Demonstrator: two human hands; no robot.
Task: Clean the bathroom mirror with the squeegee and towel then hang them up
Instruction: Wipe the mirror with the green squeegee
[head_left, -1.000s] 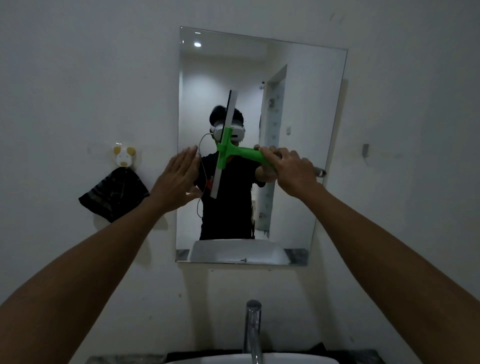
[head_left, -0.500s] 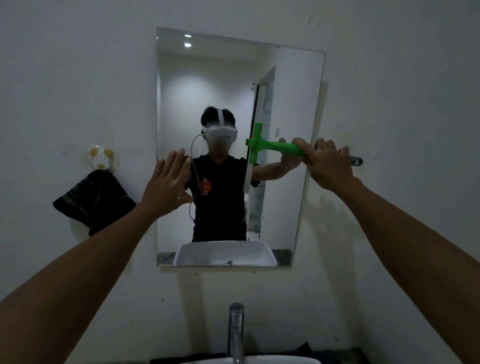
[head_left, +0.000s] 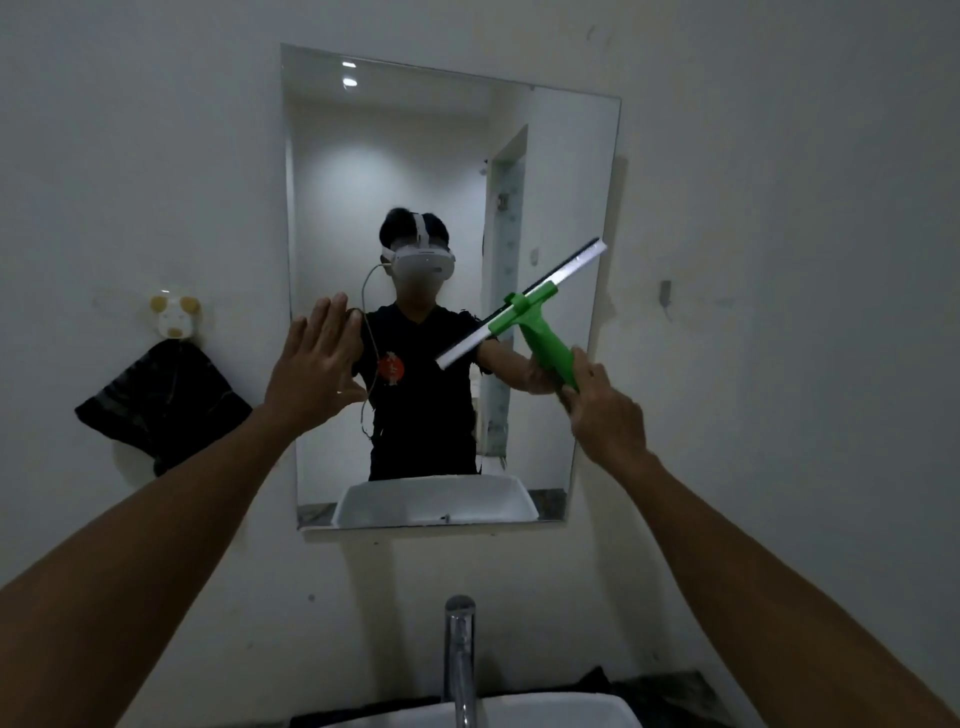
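Our right hand (head_left: 605, 415) clamped on the green plastic squeegee (head_left: 530, 312), blade slanted across the frameless rectangular wall mirror (head_left: 452, 156), our left hand (head_left: 317, 364) spread flat, holding nothing, dark striped towel (head_left: 161, 405) hanging left on its hook.

A bathroom: wall mirror (head_left: 395, 156) above basin (head_left: 519, 714) and tap (head_left: 460, 649).

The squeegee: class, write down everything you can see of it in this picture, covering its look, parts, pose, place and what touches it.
The squeegee has a bright green, plastic-looking handle and crosspiece carrying a long, pale blade strip with a dark edge. It is tilted, the blade running from lower left to upper right across the right part of the mirror. The right hand grips the handle's lower end. Whether the blade touches the glass cannot be told.
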